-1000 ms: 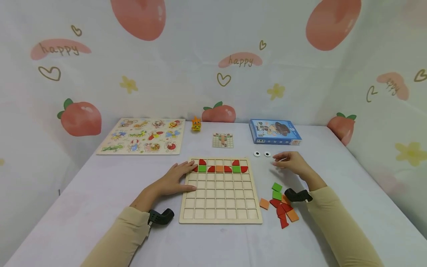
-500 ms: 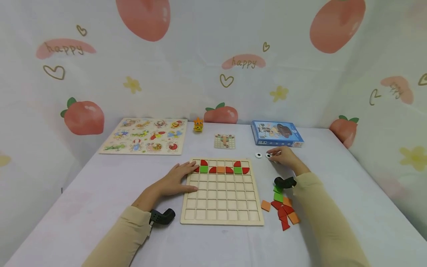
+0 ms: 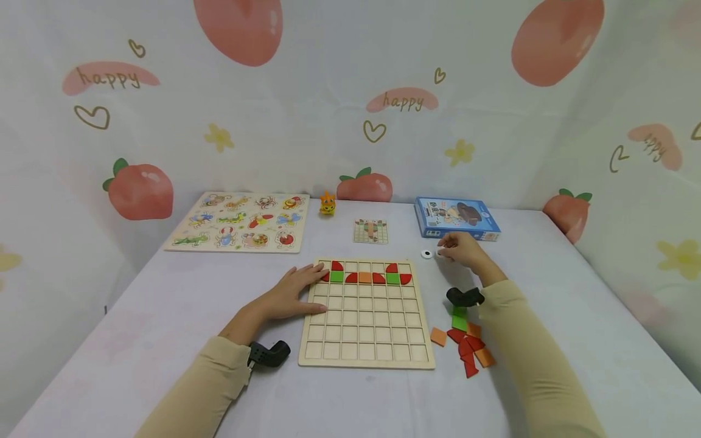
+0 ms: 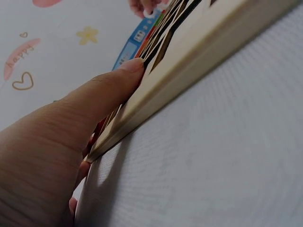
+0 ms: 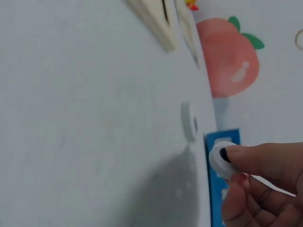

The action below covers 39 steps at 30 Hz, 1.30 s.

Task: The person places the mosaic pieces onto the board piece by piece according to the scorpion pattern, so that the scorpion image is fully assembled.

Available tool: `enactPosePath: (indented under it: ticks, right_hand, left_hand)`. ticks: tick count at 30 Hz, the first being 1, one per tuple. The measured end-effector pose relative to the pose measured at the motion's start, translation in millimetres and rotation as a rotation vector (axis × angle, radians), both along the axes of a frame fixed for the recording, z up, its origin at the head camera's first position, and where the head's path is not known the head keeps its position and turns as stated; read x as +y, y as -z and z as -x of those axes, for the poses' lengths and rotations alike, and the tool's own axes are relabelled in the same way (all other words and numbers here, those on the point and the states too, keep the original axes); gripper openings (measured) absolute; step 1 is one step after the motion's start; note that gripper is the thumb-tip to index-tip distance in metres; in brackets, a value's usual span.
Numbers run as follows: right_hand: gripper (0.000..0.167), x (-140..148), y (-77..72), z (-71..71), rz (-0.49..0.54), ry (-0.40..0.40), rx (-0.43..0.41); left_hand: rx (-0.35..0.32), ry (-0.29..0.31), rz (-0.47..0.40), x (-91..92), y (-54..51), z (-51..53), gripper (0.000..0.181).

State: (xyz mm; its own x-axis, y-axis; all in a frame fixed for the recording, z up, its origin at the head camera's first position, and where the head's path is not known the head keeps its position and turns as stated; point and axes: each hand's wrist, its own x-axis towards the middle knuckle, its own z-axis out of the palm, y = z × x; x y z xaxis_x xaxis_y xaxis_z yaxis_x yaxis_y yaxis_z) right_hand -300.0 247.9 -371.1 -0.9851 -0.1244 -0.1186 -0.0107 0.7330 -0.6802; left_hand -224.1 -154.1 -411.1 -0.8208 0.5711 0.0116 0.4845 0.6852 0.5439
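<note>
A pale wooden grid board [image 3: 366,319] lies on the table, its top two rows partly filled with red, green and orange tiles. My left hand [image 3: 287,296] rests on the board's left edge, fingers spread, thumb on the rim in the left wrist view. Between thumb and fingers my right hand [image 3: 465,252] pinches a white eye disc [image 5: 218,163] with a black pupil, raised off the table in the right wrist view. A second eye disc [image 3: 426,254] lies flat just left of it. Loose red, green and orange tiles [image 3: 465,347] lie right of the board.
Behind the board is a small pattern card [image 3: 370,231]. A blue box [image 3: 457,218] stands behind my right hand. At the back left lies an insect puzzle board [image 3: 238,222], with a small orange figurine [image 3: 327,204] beside it.
My right hand has moved left and away from me to the right-hand eye disc, pinched it and lifted it. The left hand stays on the board; the head view has shifted slightly.
</note>
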Motion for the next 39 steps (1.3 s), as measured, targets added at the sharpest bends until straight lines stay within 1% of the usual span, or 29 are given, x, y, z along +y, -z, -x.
enactPosePath:
  ticks: [3,8,14,19,24,29,33,39]
  right_hand:
    - [0.03,-10,-5.0,-1.2,0.053,-0.039,-0.002]
    - [0.031,-28,-7.8,-1.9,0.116,-0.09,-0.03]
    - [0.028,-51,-4.8,-2.3,0.173,-0.131,-0.038]
    - [0.024,-70,-1.3,-3.7,0.217,-0.18,-0.054]
    - [0.02,-87,2.2,-2.5,0.259,-0.203,-0.077]
    - [0.02,-101,6.9,-1.0,0.26,-0.236,-0.105]
    - [0.02,-111,9.0,-2.4,0.254,-0.237,-0.13]
    - [0.019,-119,9.5,-8.3,0.196,-0.227,-0.091]
  left_hand:
    - [-0.001,-0.003,-0.002,-0.4,-0.3,-0.5,0.082]
    - [-0.002,-0.008,0.013,-0.3,-0.7,-0.2,0.082]
    - [-0.009,-0.013,0.028,0.2,-1.4,0.3,0.082]
    - [-0.005,-0.006,0.02,0.3,-1.6,0.5,0.082]
    - [-0.003,-0.002,0.011,-0.1,-2.2,0.4,0.081]
    - [-0.009,-0.005,0.011,-0.8,-1.3,-0.3,0.082]
    - [-0.01,-0.007,0.009,-0.9,0.1,-0.5,0.082]
    - [-0.005,-0.002,0.009,-0.8,0.1,-0.7,0.083]
